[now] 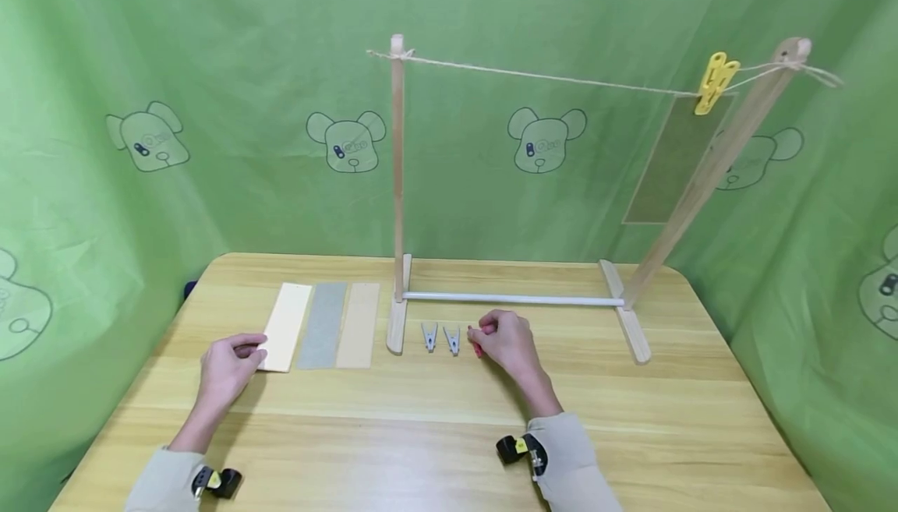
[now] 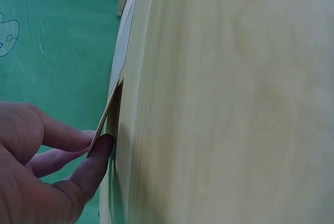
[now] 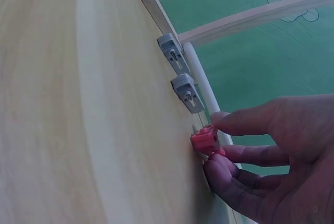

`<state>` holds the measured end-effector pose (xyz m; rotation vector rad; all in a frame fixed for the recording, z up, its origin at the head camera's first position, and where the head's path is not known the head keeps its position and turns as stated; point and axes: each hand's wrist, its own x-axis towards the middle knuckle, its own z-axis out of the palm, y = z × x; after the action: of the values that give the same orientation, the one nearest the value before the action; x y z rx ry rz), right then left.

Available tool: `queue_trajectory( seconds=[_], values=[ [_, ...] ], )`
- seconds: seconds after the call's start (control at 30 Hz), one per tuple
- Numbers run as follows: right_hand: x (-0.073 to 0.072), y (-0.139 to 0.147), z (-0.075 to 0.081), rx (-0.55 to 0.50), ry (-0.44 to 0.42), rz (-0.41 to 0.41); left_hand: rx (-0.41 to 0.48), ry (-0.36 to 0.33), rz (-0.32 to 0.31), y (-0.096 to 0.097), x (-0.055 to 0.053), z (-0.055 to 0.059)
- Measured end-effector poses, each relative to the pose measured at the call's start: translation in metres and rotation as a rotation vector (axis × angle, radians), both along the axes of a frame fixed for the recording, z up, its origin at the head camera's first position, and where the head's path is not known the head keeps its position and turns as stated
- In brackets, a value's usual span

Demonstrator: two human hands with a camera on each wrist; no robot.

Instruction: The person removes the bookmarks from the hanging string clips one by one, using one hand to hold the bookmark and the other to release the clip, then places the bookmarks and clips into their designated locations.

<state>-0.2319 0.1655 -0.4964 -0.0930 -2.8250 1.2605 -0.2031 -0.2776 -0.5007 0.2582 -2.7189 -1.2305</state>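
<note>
Left hand (image 1: 228, 364): pinching a thin cream panel (image 1: 286, 325) at the near left corner, digits on both faces. The panel runs forward and to the right from the fingertips. Wrist view shows the held end tilted up off the wooden table (image 1: 421, 434), shadow beneath it. Right of this hand, beyond the cream piece: a grey panel (image 1: 323, 325), then a beige one (image 1: 358, 325), side by side.

Right hand (image 1: 510, 340): pinching a red clothespin (image 3: 205, 139) between thumb and fingers; whether the pin touches the table, cannot tell. Just left of those fingers, two grey clothespins, the nearer (image 1: 452, 340) and the farther (image 1: 429, 337).

Ahead of the right hand: wooden stand (image 1: 398, 169) with a white rod (image 1: 512, 298) low down and twine (image 1: 533, 74) strung across the top. Up and to the right, a yellow clothespin (image 1: 715, 83) grips a dark panel (image 1: 662, 169) on the twine.

Handling, by judgement: cream panel looks light and fairly stiff, its edge nearly straight in the pinch; a hard squeeze or bend might crease or crack it. Best held by an edge, thumb opposing fingers. Clothespin looks light, rigid, springy; hold by its handle ends.
</note>
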Motion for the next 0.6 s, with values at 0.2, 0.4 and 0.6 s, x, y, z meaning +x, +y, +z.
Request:
queue_trajectory(
  seconds=[0.2, 0.4, 0.6],
  values=[
    [-0.0003, -0.0028, -0.0002, 0.047, 0.039, -0.004, -0.044, -0.001, 0.001, 0.0023, -0.0007, 0.0028],
    [-0.0004, -0.0044, -0.0022, 0.072, 0.058, -0.015, -0.088, 0.024, 0.01, 0.0046, -0.0008, 0.0036],
    [-0.0009, -0.0054, -0.0034, 0.095, 0.069, -0.018, -0.115, 0.023, -0.03, 0.0027, -0.0013, 0.0042]
  ],
)
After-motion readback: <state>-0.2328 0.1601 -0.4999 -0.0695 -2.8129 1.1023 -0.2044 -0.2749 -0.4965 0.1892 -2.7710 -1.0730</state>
